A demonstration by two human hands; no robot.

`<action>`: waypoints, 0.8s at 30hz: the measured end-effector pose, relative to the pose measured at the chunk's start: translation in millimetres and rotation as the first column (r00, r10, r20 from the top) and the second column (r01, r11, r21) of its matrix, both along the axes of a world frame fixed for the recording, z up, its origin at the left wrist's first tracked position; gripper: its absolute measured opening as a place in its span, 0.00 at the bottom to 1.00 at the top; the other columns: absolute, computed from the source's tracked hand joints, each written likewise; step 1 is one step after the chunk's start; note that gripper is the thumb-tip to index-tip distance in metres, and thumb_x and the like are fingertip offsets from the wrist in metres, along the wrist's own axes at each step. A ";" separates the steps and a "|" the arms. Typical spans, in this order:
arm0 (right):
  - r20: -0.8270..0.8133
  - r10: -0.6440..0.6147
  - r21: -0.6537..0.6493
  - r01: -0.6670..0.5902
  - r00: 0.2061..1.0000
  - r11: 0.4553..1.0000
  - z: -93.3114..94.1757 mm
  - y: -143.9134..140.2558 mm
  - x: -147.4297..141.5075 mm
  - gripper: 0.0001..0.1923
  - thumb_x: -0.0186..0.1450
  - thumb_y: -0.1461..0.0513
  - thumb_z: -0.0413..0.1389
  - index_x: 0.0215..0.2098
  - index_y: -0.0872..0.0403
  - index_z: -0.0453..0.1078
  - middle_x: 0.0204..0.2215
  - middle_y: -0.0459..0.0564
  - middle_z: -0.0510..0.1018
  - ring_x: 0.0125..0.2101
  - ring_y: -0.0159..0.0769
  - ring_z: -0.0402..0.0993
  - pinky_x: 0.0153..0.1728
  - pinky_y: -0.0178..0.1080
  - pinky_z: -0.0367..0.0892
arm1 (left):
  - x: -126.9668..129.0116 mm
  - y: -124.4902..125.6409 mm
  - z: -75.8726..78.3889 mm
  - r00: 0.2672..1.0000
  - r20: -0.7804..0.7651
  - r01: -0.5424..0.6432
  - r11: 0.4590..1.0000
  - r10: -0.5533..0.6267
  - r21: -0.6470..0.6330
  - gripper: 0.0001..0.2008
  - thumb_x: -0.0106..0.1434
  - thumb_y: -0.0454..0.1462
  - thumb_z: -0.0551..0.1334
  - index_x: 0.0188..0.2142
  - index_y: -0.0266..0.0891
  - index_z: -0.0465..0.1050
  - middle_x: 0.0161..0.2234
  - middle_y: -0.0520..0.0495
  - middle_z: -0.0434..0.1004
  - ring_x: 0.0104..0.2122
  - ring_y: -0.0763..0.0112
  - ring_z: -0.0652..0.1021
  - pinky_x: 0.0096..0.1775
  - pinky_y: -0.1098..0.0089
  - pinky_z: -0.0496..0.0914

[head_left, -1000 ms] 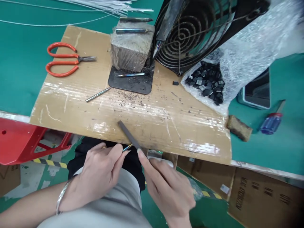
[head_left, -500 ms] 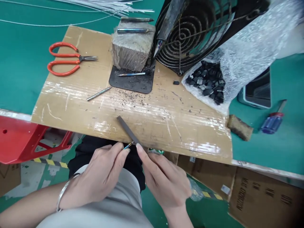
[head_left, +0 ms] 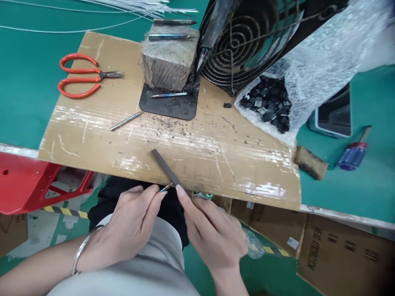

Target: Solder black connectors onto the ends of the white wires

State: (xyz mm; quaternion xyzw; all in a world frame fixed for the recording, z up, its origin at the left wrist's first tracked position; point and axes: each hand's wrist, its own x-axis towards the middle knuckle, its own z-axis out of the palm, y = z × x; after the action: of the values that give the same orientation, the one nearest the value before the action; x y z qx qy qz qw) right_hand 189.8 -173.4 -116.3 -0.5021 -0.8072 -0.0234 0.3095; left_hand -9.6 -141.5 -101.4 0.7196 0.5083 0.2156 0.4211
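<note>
Left hand pinches a thin metal tip between thumb and fingers, just below the near edge of the cardboard sheet. Right hand is closed on a dark flat file, forefinger stretched along it; the file lies aslant across that edge, touching the tip. Orange scissors rest at the sheet's far left corner.

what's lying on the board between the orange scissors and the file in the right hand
In the head view, one thin metal rod lies loose on the cardboard board between the scissors and the file; otherwise only scuffed cardboard.
</note>
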 end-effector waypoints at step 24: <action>0.027 0.013 -0.023 -0.012 1.000 1.000 0.5 -6.7 4.1 0.17 0.71 0.74 0.55 0.50 0.56 0.82 0.27 0.46 0.81 0.24 0.28 0.74 0.31 0.35 0.64 | 0.4 3.2 5.5 0.999 0.015 -0.033 0.996 0.034 -0.086 0.18 0.77 0.35 0.48 0.28 0.43 0.57 0.22 0.57 0.61 0.21 0.73 0.64 0.26 0.70 0.59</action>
State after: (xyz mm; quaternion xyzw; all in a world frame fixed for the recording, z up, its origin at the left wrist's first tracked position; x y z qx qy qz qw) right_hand 193.9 -180.1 -115.7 -0.5001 -0.8146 -0.0192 0.2930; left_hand -9.2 -138.3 -95.9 0.6906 0.5255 0.2066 0.4519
